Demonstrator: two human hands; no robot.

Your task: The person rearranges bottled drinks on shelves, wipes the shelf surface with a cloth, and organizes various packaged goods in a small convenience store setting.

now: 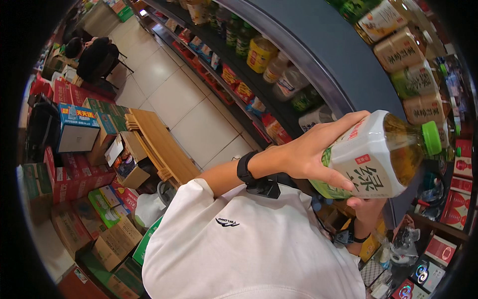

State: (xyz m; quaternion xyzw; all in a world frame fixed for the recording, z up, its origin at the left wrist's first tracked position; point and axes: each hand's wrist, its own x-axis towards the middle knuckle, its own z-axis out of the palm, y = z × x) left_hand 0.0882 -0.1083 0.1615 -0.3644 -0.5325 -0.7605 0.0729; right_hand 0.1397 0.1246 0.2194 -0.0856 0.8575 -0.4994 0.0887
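Observation:
A large plastic bottle point(362, 164) of amber drink lies tilted before me, its green screw cap point(431, 138) pointing right. Its white and green label bears writing. My left hand point(313, 153) reaches across from the left and grips the base end, thumb on the near side and fingers over the far side. My right hand point(368, 209) is against the bottle's lower side, with most of its fingers hidden behind the bottle. Beyond, similar bottles point(414, 82) stand in a row on a grey shelf point(317, 48). Black bands circle both wrists.
Lower shelves hold more drinks point(261, 56) and bagged snacks point(242, 93). A wooden bench point(164, 142) stands on the tiled floor point(186, 116) at left, beside stacked cartons point(82, 172). A person in dark clothes point(99, 58) sits farther off. Small boxes point(425, 274) lie at lower right.

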